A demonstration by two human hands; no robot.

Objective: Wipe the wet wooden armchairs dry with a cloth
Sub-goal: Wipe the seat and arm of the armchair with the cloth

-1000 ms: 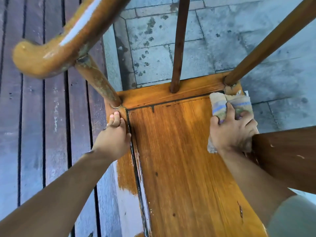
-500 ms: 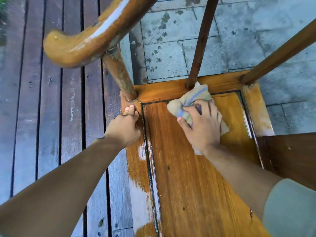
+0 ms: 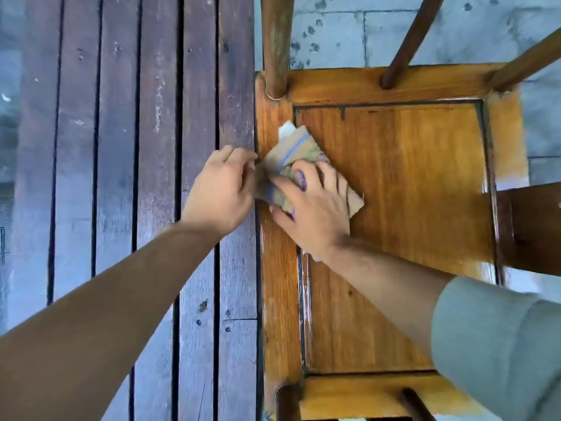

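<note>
Left arm: bare from the frame's lower edge to the wrist; no sleeve, watch or band in view
Left hand [image 3: 223,189]: bare; no glove, no ring visible
Right arm: forearm bare; pale grey-green sleeve [image 3: 498,338] pushed up, smooth fabric with soft folds
Right hand [image 3: 315,208]: bare; ungloved

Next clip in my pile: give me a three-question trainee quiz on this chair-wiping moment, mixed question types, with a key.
1. True or false: the right hand presses the cloth on the seat.
2. Where does the cloth lie? A) left side of the seat B) right side rail C) on the decking
3. Fill in: the left hand is at the seat's left ____.

Key: 1 true; 2 A; 3 edge.
</note>
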